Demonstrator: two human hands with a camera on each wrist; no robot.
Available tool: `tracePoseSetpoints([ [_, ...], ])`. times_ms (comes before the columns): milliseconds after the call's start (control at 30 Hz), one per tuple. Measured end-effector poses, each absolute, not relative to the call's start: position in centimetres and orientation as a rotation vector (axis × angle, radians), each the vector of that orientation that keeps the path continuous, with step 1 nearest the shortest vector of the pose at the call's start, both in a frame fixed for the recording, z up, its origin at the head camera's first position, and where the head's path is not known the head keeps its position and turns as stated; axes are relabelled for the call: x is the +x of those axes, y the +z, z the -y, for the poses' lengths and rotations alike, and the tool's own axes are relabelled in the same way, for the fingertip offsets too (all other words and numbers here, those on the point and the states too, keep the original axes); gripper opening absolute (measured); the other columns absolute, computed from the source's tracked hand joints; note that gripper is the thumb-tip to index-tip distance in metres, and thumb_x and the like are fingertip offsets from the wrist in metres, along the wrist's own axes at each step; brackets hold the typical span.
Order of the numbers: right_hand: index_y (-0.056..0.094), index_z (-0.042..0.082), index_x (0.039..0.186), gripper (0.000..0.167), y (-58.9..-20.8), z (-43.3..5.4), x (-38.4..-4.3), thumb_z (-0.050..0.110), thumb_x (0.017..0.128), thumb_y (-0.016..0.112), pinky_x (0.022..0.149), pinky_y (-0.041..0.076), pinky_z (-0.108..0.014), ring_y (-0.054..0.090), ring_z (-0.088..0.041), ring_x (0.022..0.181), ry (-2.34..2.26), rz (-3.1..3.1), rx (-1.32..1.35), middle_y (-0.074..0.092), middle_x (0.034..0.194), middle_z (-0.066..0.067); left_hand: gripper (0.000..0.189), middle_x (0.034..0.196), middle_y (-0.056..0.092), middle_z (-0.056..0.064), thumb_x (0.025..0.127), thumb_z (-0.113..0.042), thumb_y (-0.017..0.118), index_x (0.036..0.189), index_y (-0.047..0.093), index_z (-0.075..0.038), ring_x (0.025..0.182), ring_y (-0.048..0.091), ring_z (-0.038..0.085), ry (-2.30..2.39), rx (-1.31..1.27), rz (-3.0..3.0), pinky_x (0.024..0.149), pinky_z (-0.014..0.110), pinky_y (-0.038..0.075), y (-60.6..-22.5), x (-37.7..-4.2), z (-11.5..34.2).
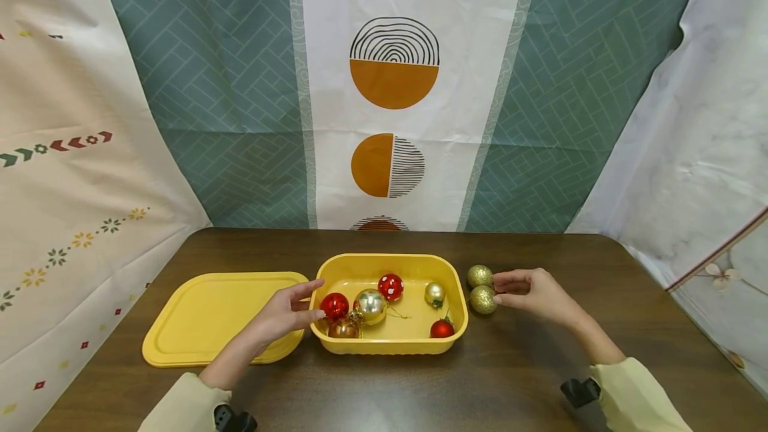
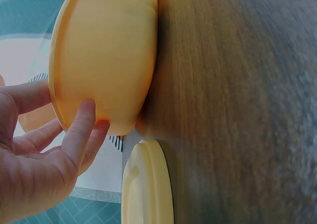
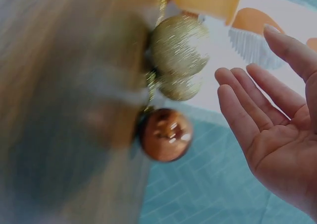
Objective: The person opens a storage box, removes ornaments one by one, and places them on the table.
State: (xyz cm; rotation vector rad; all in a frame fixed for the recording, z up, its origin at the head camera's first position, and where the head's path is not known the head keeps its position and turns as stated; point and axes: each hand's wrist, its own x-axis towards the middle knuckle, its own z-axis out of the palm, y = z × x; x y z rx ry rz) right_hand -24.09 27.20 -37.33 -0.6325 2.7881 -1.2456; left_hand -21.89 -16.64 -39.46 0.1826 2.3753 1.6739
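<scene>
A yellow plastic container (image 1: 390, 347) stands mid-table with several red, gold and copper Christmas baubles inside. At its left end is my left hand (image 1: 288, 312), thumb over the rim (image 2: 51, 65) and other fingertips against the outer wall. My right hand (image 1: 537, 295) hovers beside two gold glitter baubles (image 1: 483, 300), just right of the container. Its fingers (image 3: 237, 92) are spread and hold nothing. In the right wrist view, a shiny copper bauble (image 3: 166, 135) sits near the gold ones; my hand hides it in the head view.
A yellow lid (image 1: 210, 312) lies flat left of the container, partly under my left forearm in the head view. Patterned cloths (image 1: 240, 85) hang behind the dark wooden table (image 1: 420, 392) and along both sides.
</scene>
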Motion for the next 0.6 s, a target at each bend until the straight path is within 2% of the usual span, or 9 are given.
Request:
tracePoseSetpoints([
  [367,0.06,-0.006,0.112,0.044,-36.2,-22.7,-24.2,0.02,0.079,0.071,0.078,0.053,-0.032,0.062,-0.03,0.096,-1.283,-2.67,-0.802,0.064,0.105,-0.019,0.06,0.136,0.038,0.026,0.081,-0.009,0.066,0.135,0.041,-0.002,0.109,0.052,0.035,1.691,0.186,-2.367,0.079,0.039,0.053,-39.6,-22.0,16.6],
  [600,0.061,-0.006,0.111,0.044,-36.4,-19.1,-24.8,0.02,0.077,0.073,0.078,0.053,-0.033,0.062,-0.033,0.095,-1.297,-2.598,-0.873,0.063,0.105,-0.022,0.06,0.136,0.038,0.026,0.082,-0.01,0.066,0.135,0.04,-0.001,0.109,0.053,0.035,1.699,0.207,-2.36,0.08,0.04,0.052,-39.6,-22.0,16.6],
])
